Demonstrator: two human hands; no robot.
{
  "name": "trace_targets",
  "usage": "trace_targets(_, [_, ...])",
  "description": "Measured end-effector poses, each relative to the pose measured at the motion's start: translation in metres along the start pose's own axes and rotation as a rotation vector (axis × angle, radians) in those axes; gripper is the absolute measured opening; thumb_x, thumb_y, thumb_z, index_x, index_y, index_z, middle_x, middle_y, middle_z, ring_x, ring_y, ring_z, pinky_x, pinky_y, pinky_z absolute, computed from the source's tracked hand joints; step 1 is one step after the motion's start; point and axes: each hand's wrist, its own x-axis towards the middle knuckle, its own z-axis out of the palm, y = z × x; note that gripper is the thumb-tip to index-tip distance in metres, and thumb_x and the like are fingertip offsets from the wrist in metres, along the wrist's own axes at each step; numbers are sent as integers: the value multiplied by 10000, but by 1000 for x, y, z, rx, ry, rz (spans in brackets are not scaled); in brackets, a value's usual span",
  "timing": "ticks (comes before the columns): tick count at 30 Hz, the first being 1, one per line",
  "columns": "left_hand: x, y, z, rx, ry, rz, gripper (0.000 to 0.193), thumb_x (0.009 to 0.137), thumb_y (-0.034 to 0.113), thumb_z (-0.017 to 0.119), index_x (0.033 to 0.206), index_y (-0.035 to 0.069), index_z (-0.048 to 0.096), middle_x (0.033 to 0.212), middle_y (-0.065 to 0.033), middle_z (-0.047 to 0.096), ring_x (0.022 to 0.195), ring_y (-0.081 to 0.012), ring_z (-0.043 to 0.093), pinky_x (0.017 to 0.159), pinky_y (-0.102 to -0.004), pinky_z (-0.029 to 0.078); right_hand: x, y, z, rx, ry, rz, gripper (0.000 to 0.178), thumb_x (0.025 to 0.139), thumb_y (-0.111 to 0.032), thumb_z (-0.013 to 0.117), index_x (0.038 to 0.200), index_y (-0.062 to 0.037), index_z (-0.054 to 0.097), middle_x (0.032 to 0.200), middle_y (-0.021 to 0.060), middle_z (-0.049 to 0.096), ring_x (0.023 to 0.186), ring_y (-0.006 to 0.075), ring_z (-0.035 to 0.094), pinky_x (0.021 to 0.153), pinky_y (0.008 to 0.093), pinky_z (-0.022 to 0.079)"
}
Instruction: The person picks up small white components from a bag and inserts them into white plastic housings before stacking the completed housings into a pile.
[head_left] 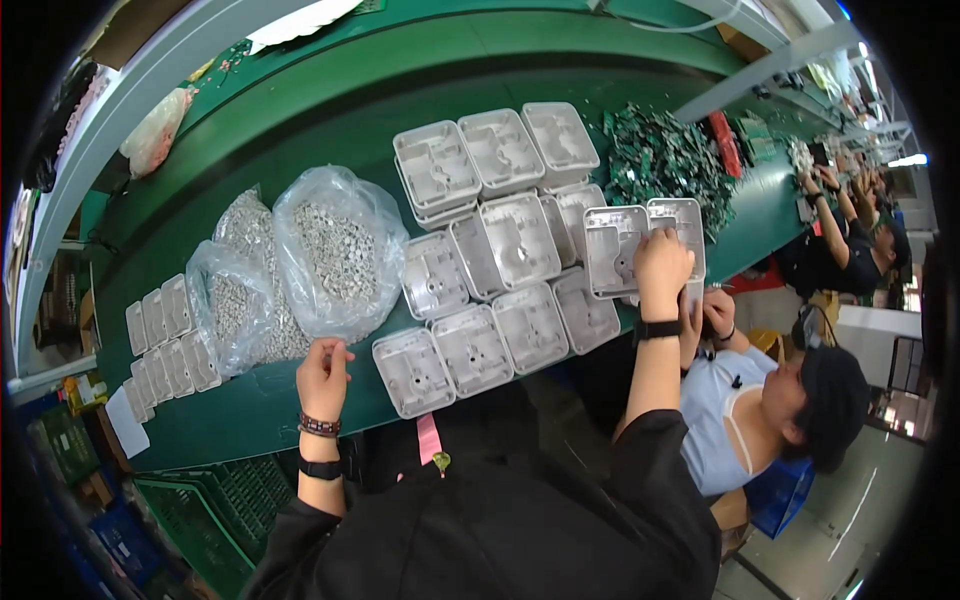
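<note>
My left hand (325, 380) is closed at the near edge of the green bench, beside the clear plastic bags; whatever its curled fingers hold is too small or hidden. Far to the right, my right hand (663, 265) grips the right wall of a light grey plastic housing (612, 262), an open box with ribs and posts inside. Another such housing (682, 212) is just behind that hand and partly covered by it. Rows of similar housings (517, 240) lie between my hands, some of them stacked. An open clear bag (340, 250) of small whitish-grey parts is beyond my left hand.
More bags of small parts (232, 300) and smaller-looking rows of housings (172, 350) are at the left. A heap of green circuit boards (665, 165) lies at the back right. A co-worker (740, 420) sits close on my right, hands near the housings. Green crates (215, 510) stand below the bench.
</note>
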Motion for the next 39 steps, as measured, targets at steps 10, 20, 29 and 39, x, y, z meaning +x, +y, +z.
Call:
trace_targets(10, [-25,-37,-57,135,260,-239,127,853,134,497,867,16,540,669,-45,590,534,-65,525,442,-193,414,41,-70,93,82,-243,-230,203,724,-259,536,770,-82,625,865,80,608,760,263,598,721,412,416])
trace_targets(20, [-31,-124,-192,264,540,-273,189,776,197,580,903,63,540,765,-77,619,695,-234,603,587,-305,480,41,-35,128,87,-448,-308,382,771,-320,513,919,29,553,923,210,572,836,367,556,717,418,456])
trace_targets(29, [51,-342,-503,852,776,-360,480,733,285,589,1114,19,470,1099,-187,497,1032,-343,456,876,-395,380,-114,-305,-171,937,-128,-132,227,807,-80,503,1015,7,534,993,131,558,920,205,535,775,322,424])
trace_targets(39, [105,-431,-575,902,505,-693,552,773,386,495,1233,101,389,1209,-177,424,1060,-346,461,911,-420,359,-313,-670,-170,924,-624,-695,340,773,-186,567,999,49,470,923,228,529,764,382,547,675,411,468])
